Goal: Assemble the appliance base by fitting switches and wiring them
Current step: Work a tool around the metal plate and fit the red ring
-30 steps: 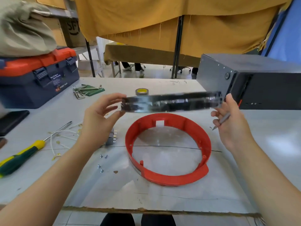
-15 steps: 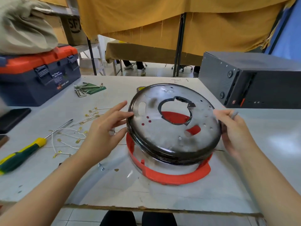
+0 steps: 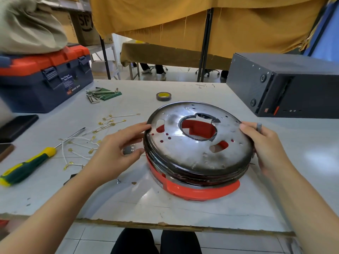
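Bright, even daylight filled the scene; soft glare lay on the table (image 3: pixel 311 156) just right of the right hand (image 3: pixel 266 149), and wide-angle distortion bent the edges.

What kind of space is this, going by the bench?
Most likely a small assembly or repair workshop. A blue and orange toolbox sits at the bench's back left, a screwdriver and loose crimped wires lie on the worn white table, and a metal base plate rests on a red plastic ring.
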Demonstrator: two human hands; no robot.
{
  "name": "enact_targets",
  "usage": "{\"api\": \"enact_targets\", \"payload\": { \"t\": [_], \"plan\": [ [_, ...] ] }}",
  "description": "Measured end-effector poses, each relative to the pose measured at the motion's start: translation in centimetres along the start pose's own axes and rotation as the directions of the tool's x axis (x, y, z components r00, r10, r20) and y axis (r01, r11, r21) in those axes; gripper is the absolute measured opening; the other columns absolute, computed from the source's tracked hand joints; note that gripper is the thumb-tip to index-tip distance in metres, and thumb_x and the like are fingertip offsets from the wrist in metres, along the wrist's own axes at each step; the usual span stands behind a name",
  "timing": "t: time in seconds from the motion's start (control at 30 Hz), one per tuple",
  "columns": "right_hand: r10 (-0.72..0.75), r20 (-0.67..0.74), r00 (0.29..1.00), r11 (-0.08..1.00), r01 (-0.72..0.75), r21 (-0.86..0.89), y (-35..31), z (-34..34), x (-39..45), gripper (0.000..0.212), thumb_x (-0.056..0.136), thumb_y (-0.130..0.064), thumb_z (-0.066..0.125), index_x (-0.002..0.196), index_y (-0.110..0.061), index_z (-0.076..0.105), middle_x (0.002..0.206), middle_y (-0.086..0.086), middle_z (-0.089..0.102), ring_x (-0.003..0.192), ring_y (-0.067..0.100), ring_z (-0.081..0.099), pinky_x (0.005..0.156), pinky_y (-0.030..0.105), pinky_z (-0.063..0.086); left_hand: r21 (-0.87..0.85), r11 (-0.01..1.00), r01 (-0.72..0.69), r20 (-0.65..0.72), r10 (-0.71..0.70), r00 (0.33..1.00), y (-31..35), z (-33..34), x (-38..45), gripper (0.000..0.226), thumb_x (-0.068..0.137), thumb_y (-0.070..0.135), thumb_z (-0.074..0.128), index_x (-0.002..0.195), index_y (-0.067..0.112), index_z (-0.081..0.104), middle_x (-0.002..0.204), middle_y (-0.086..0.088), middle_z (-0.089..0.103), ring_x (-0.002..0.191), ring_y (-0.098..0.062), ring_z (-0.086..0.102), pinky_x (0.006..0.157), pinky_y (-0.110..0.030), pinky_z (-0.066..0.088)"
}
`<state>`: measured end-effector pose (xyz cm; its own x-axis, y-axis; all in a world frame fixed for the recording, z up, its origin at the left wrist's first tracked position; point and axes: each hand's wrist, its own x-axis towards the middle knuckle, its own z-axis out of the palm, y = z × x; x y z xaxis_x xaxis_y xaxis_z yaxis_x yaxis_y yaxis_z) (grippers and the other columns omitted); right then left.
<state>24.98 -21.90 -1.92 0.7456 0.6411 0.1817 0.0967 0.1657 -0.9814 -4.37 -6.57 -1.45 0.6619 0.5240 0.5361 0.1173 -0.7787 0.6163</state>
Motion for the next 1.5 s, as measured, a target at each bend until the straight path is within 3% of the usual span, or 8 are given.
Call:
{"api": "enact_targets", "payload": {
  "t": [0.3,0.47,0.63,0.77,0.9,1.13,1.37,1.5],
  "plan": [
    [0.064,0.061,0.996,0.980,-0.075,0.187,-0.8,0.2,-0.3,0.031,0.092,-0.029,0.056,0.105,-0.005,0.070,0.107,0.010,0.067,0.101,0.024,0.061,0.097,0.043,0.042,0.073,0.993,-0.091,-0.097,0.098,0.990,0.3,-0.3,0.7,0.042,0.084,0.022,0.062,0.123,0.034,0.053,0.120,0.011,0.057,0.100,-0.005,0.062,0.089,-0.018,0.048],
    [0.020,0.021,1.000,0.971,-0.025,0.238,-1.8,0.7,-0.4,0.027,0.095,-0.037,0.045,0.090,-0.018,0.064,0.075,-0.001,0.062,0.068,0.012,0.048,0.051,0.019,0.035,-0.032,0.999,-0.009,-0.199,0.003,0.980,0.9,-0.4,1.7,0.031,0.085,0.032,0.062,0.115,0.038,0.056,0.097,0.009,0.066,0.081,-0.007,0.065,0.078,-0.023,0.052],
    [-0.036,0.024,0.999,0.963,0.029,0.267,-2.8,1.1,-0.2,0.023,0.085,-0.041,0.057,0.074,-0.022,0.063,0.068,-0.005,0.053,0.061,0.005,0.047,0.047,0.017,0.032,-0.127,0.989,0.081,-0.278,-0.114,0.954,1.8,-0.7,3.2,0.025,0.087,0.036,0.057,0.109,0.027,0.063,0.068,0.005,0.061,0.060,-0.007,0.058,0.061,-0.028,0.049],
    [-0.060,-0.015,0.998,0.976,0.062,0.211,-2.9,1.2,0.4,0.030,0.089,-0.014,0.060,0.064,-0.026,0.071,0.064,-0.014,0.058,0.061,0.000,0.049,0.052,0.018,0.030,-0.176,0.975,0.135,-0.294,-0.183,0.938,2.4,-1.2,4.3,0.022,0.090,0.043,0.049,0.078,0.029,0.062,0.062,0.000,0.053,0.056,-0.010,0.049,0.059,-0.028,0.044],
    [-0.079,0.021,0.997,0.990,0.076,0.121,-2.9,1.3,0.4,0.037,0.088,-0.011,0.060,0.070,-0.040,0.073,0.067,-0.018,0.065,0.059,-0.002,0.052,0.057,0.020,0.034,-0.384,0.883,0.271,-0.189,-0.362,0.913,2.6,-1.2,4.7,0.036,0.095,0.039,0.048,0.092,0.011,0.070,0.083,-0.014,0.070,0.073,-0.020,0.064,0.061,-0.025,0.053],
    [-0.029,0.074,0.997,0.996,0.023,0.086,-3.0,1.0,0.5,0.011,0.089,-0.015,0.060,0.090,-0.024,0.066,0.073,-0.007,0.072,0.061,0.010,0.063,0.057,0.028,0.044,-0.628,0.642,0.440,0.152,-0.454,0.878,2.2,-1.0,4.0,0.025,0.092,0.027,0.053,0.105,0.012,0.069,0.100,-0.012,0.073,0.081,-0.023,0.069,0.067,-0.025,0.056],
    [0.084,0.082,0.993,0.996,-0.083,-0.014,-3.3,1.2,1.2,0.024,0.089,-0.023,0.058,0.110,-0.014,0.065,0.096,0.012,0.066,0.086,0.028,0.056,0.073,0.039,0.039,-0.598,0.584,0.549,0.236,-0.526,0.817,1.7,-1.1,4.0,0.019,0.092,0.013,0.052,0.085,0.008,0.069,0.080,-0.017,0.070,0.063,-0.025,0.066,0.060,-0.031,0.059],
    [0.131,0.128,0.983,0.987,-0.117,-0.114,-2.9,0.5,1.6,0.017,0.089,-0.015,0.057,0.085,-0.025,0.070,0.080,-0.001,0.072,0.079,0.021,0.065,0.080,0.036,0.044,-0.463,0.625,0.629,0.371,-0.508,0.777,1.3,-1.4,2.9,0.008,0.086,0.014,0.061,0.083,0.008,0.062,0.067,-0.016,0.066,0.054,-0.026,0.065,0.047,-0.025,0.052]
  ]
}}
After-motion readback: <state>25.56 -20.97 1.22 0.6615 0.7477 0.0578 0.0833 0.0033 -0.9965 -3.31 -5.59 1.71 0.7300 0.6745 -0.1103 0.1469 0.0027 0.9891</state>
